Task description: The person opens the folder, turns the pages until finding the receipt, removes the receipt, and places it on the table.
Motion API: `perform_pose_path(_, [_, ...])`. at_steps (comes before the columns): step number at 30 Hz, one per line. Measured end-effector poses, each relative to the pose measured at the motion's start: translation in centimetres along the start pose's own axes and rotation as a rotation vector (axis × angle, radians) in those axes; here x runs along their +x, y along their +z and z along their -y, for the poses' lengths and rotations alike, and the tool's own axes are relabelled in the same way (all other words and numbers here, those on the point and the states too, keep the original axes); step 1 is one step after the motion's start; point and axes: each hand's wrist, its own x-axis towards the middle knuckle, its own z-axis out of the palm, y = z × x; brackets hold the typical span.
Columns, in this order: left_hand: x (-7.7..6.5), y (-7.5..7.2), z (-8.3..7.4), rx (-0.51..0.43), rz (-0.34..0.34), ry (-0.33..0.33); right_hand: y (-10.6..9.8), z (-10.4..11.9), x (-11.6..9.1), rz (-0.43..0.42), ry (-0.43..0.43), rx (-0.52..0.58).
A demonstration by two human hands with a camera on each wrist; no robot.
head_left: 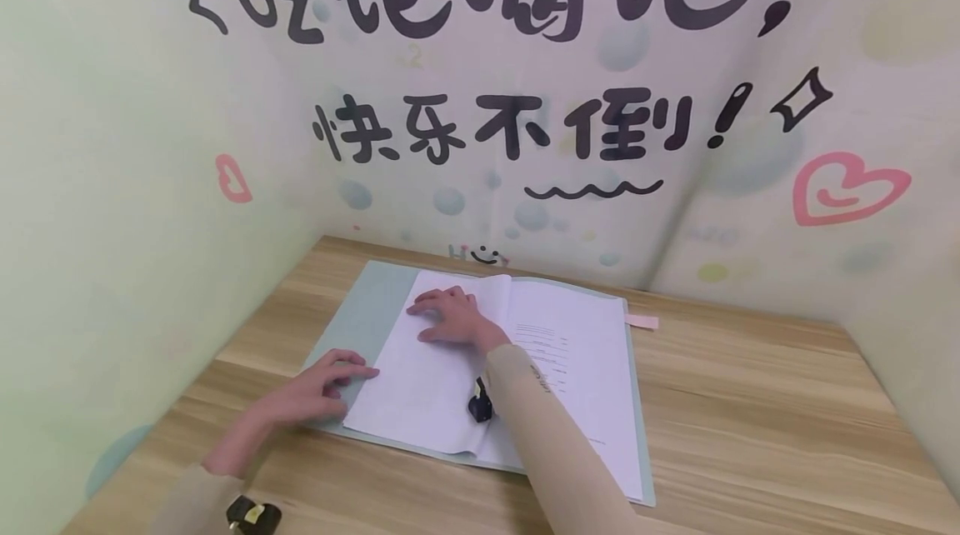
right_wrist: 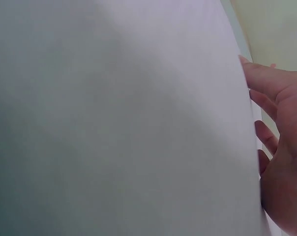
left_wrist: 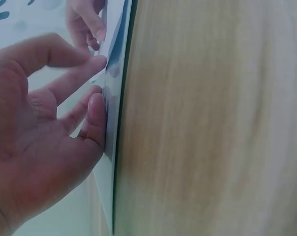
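A pale blue-green folder (head_left: pixel 378 289) lies open on the table with white pages inside. My right hand (head_left: pixel 453 317) rests on the blank left page (head_left: pixel 405 393), fingers spread and slightly bent; the right wrist view has the same hand (right_wrist: pixel 286 147) against the white sheet (right_wrist: pixel 138 123). At the folder's lower left, my left hand (head_left: pixel 318 389) touches the cover and has its index finger by the page's edge. In the left wrist view the left hand (left_wrist: pixel 45 113) has its fingertips on the folder surface. Printed lines show on the right page (head_left: pixel 577 335), partly behind my right sleeve.
A pink tab (head_left: pixel 642 322) sticks out from the folder's right edge. The wood-grain table (head_left: pixel 772 410) extends to both sides. White printed walls (head_left: pixel 480 218) with black lettering stand behind and beside it. A dark wrist device (head_left: pixel 253 514) sits on my left sleeve.
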Motion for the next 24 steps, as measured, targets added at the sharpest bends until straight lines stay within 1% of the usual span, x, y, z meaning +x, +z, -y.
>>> perform_pose_path(2, [0.0,0.2,-0.1,-0.009,-0.001,-0.015,0.1,-0.1,-0.1,0.005,0.003,-0.007])
perform_pose_path(5, [0.1,0.4,-0.1,-0.014,-0.004,-0.021,0.0,-0.1,-0.3,0.012,0.004,-0.007])
perform_pose_path(7, [0.1,0.5,-0.1,-0.005,-0.015,-0.022,-0.1,-0.1,-0.3,0.011,-0.001,0.002])
perform_pose_path(11, [0.2,0.5,-0.1,-0.007,-0.030,-0.046,-0.5,0.0,-0.1,0.007,-0.001,0.008])
perform_pose_path(14, [0.2,0.4,-0.3,-0.018,-0.022,-0.059,-0.7,0.2,-0.1,0.019,0.006,-0.015])
perform_pose_path(19, [0.3,0.3,-0.7,-0.048,-0.018,-0.061,-1.2,0.5,-0.2,0.041,0.000,-0.045])
perform_pose_path(21, [0.4,0.3,-0.8,-0.054,-0.020,-0.065,-1.7,0.6,-0.4,0.034,-0.012,-0.027])
perform_pose_path(24, [0.5,0.3,-0.9,-0.050,-0.018,-0.087,-2.8,0.6,-1.0,0.010,-0.017,0.073])
